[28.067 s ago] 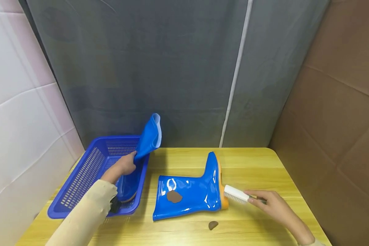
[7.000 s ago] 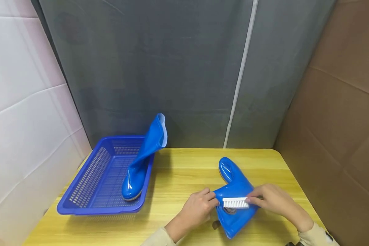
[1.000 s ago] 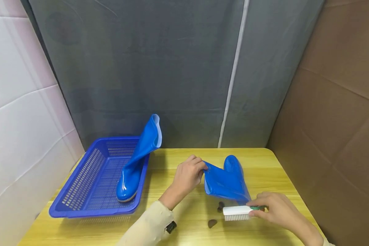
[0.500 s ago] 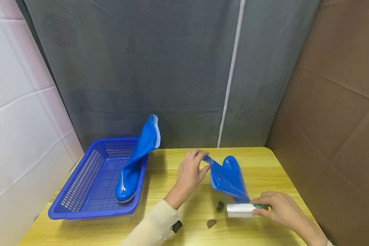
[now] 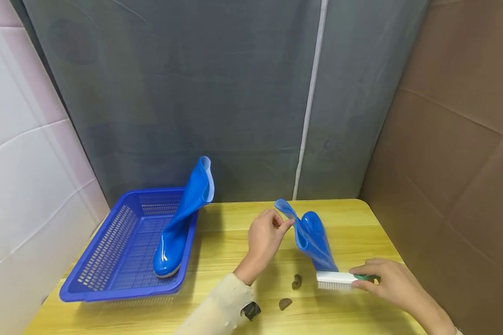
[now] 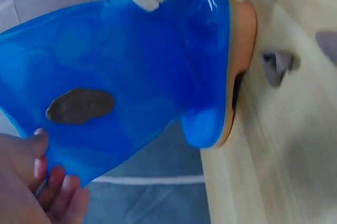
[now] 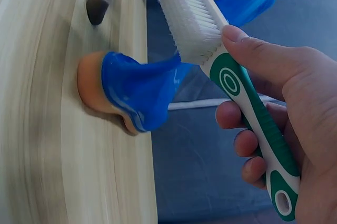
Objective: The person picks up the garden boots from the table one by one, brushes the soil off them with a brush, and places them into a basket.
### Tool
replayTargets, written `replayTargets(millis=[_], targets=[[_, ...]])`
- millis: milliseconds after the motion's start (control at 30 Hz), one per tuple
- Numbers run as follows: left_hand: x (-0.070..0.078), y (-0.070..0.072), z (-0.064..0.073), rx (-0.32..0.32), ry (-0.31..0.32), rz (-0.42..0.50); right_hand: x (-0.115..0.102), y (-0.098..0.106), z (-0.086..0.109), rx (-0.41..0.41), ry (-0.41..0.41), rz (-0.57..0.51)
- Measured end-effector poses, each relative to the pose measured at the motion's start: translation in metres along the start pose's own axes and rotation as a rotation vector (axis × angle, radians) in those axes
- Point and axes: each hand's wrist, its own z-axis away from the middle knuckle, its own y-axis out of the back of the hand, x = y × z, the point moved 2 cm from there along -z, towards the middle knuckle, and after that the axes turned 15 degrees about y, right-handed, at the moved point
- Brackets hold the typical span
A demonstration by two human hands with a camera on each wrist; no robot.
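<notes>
A blue rain boot (image 5: pixel 316 239) with an orange sole stands on the table, its shaft leaning toward my left hand (image 5: pixel 265 237). The thumb and fingers of that hand pinch the shaft's top edge. The left wrist view shows a brown patch (image 6: pixel 80 105) on the shaft. My right hand (image 5: pixel 396 284) grips a scrub brush (image 5: pixel 335 278) by its green and white handle, bristles facing down in the head view, beside the boot's lower end. Brown pieces lie nearby on the table, one crumpled piece (image 5: pixel 296 281) and one half-round piece (image 5: pixel 285 304).
At the left, a blue plastic basket (image 5: pixel 105 297) holds a second blue boot (image 5: pixel 180 228), its shaft leaning over the basket's right rim. The wooden table (image 5: pixel 230 316) has a grey curtain (image 5: pixel 184 93) behind it and a brown wall (image 5: pixel 452 139) at the right.
My left hand has turned the boot's shaft, and its cuff now stands higher and more upright. The right hand has shifted slightly to the right with the brush. Earlier, the boot lay flat on its side.
</notes>
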Motion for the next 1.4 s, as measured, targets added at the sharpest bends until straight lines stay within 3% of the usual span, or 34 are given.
replayTargets(millis=[200, 300, 467, 567, 767, 867, 1033, 1200, 1300, 1400], targets=[[0.012, -0.014, 0.015, -0.165, -0.076, 0.161, 0.009, 0.007, 0.009, 0.038, -0.035, 0.019], [0.018, -0.021, 0.026, -0.203, -0.107, 0.170, 0.015, 0.012, 0.013, 0.018, -0.059, 0.013], [0.026, -0.032, 0.046, -0.213, -0.170, 0.105, 0.025, 0.022, 0.022, -0.083, -0.194, -0.041], [0.028, -0.040, 0.054, -0.220, -0.118, 0.083, 0.029, 0.024, 0.026, -0.107, -0.243, -0.077], [0.028, -0.058, 0.061, -0.308, 0.206, 0.242, 0.037, 0.023, 0.030, -0.098, -0.276, -0.090], [0.025, -0.067, 0.065, -0.341, 0.292, 0.316, 0.040, 0.024, 0.034, -0.081, -0.286, -0.077], [0.025, -0.079, 0.072, -0.407, 0.278, 0.368, 0.047, 0.029, 0.044, -0.066, -0.303, -0.109], [0.025, -0.082, 0.075, -0.451, 0.269, 0.336, 0.057, 0.036, 0.055, -0.091, -0.391, -0.204], [0.025, -0.083, 0.077, -0.479, 0.251, 0.328, 0.063, 0.038, 0.057, -0.097, -0.462, -0.177], [0.027, -0.086, 0.081, -0.505, 0.206, 0.324, 0.064, 0.031, 0.053, -0.097, -0.477, -0.123]])
